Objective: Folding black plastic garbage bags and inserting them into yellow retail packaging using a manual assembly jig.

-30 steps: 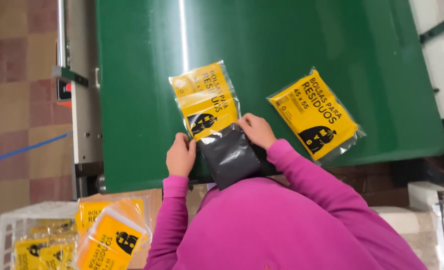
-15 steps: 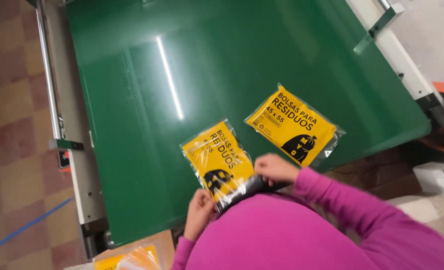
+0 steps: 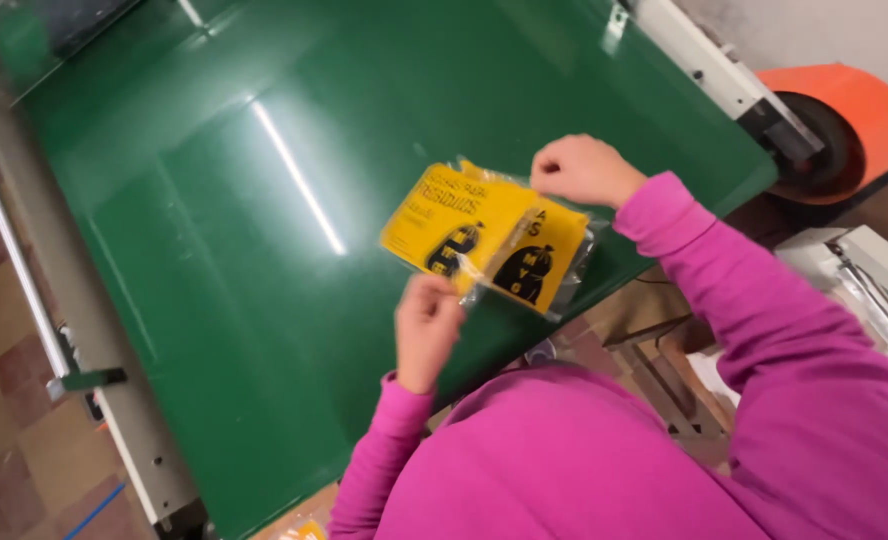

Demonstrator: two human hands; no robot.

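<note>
My left hand (image 3: 426,325) and right hand (image 3: 582,168) pinch two overlapped yellow packs (image 3: 484,238) on the green worktop (image 3: 214,250), squaring them; next needs aligned edges.

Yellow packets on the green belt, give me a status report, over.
Left hand pinching near edge of the top yellow packet. Right hand closed at its far edge. It overlaps a second yellow packet on the green belt. Nothing in the way.

2 overlapping packets (image 3: 484,235) on belt (image 3: 264,300), roll (image 3: 844,125) right
</note>
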